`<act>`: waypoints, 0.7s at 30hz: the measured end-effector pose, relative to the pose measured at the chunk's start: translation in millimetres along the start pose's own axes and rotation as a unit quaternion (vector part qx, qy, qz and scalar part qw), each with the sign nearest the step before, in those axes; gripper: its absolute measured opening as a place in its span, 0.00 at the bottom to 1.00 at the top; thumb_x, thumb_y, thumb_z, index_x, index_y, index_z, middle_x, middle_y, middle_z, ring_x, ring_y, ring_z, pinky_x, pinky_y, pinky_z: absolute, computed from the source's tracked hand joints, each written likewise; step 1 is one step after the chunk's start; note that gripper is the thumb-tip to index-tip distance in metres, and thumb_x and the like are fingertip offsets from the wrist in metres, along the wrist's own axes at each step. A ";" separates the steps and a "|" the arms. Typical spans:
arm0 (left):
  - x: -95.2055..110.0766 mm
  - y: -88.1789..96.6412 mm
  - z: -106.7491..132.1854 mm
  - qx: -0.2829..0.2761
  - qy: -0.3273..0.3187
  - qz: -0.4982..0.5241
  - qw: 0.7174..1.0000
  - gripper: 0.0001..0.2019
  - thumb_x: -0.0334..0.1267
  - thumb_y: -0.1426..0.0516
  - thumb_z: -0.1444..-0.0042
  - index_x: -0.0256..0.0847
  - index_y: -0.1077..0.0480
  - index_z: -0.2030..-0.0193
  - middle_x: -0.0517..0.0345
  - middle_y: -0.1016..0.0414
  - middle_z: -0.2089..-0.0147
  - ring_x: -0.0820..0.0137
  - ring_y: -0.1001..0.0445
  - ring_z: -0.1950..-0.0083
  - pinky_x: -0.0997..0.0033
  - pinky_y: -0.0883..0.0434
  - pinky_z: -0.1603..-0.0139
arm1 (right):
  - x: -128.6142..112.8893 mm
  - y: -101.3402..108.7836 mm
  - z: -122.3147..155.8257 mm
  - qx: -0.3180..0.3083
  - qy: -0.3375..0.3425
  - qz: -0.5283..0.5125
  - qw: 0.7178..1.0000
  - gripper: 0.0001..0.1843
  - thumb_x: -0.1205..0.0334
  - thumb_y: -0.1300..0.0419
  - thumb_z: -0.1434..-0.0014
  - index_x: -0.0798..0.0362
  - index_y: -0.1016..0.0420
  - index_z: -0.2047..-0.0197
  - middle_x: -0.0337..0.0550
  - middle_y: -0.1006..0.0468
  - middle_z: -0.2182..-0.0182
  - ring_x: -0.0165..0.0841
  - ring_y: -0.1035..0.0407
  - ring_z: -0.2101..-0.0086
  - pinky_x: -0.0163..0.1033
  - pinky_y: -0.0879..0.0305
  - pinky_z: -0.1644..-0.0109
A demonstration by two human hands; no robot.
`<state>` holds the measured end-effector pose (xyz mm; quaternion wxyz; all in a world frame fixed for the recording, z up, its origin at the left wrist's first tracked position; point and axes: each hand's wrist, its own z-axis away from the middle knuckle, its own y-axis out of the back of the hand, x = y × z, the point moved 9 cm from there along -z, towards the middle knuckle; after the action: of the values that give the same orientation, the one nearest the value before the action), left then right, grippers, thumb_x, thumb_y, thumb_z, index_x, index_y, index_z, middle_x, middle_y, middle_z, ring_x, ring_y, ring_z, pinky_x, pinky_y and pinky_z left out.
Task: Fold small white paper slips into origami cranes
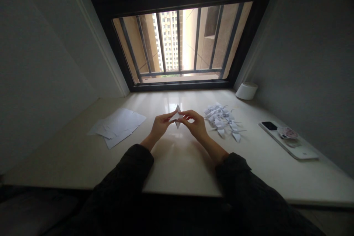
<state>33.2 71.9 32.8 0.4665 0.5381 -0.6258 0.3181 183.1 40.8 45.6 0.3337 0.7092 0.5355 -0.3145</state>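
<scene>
Between my two hands, just above the white sill, is a small folded white paper (177, 108) with one point up and one point down. My left hand (162, 123) pinches its left side, fingers closed. From the other side my right hand (195, 121) grips the paper's right edge between thumb and fingers. Fingertips cover part of the folds. Right of my right hand lies a cluster of folded white paper cranes (219, 116). Over on the left, flat white paper sheets (121, 123) rest in a loose, overlapping stack.
A white phone (301, 151) with a round cartoon grip lies at the right. Near the window corner a white roll (246, 91) leans by the wall. The barred window (179, 44) closes off the back, and the sill (182, 169) ends at my body.
</scene>
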 end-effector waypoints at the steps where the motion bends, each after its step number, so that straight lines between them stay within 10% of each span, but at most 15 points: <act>1: 0.1 -0.8 0.1 -0.003 -0.001 0.008 1.000 0.23 0.40 0.35 0.56 0.40 0.27 0.52 0.53 0.25 0.51 0.58 0.26 0.49 0.54 0.32 0.44 | -1.3 0.4 0.1 0.000 0.005 0.003 1.000 0.14 0.53 0.34 0.51 0.49 0.22 0.62 0.42 0.22 0.68 0.32 0.30 0.70 0.38 0.32 0.65; 21: 13.6 -2.8 3.8 -0.042 -0.071 -0.154 0.985 0.18 0.39 0.41 0.47 0.42 0.28 0.49 0.51 0.23 0.51 0.62 0.23 0.55 0.60 0.26 0.53 | 5.6 4.2 -2.3 -0.002 -0.024 0.042 0.999 0.11 0.54 0.37 0.50 0.50 0.20 0.65 0.43 0.20 0.69 0.34 0.27 0.70 0.39 0.33 0.67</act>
<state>35.3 62.7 43.8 0.4867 0.6288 -0.5800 0.1769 188.6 44.9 43.0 0.3607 0.7229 0.4972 -0.3163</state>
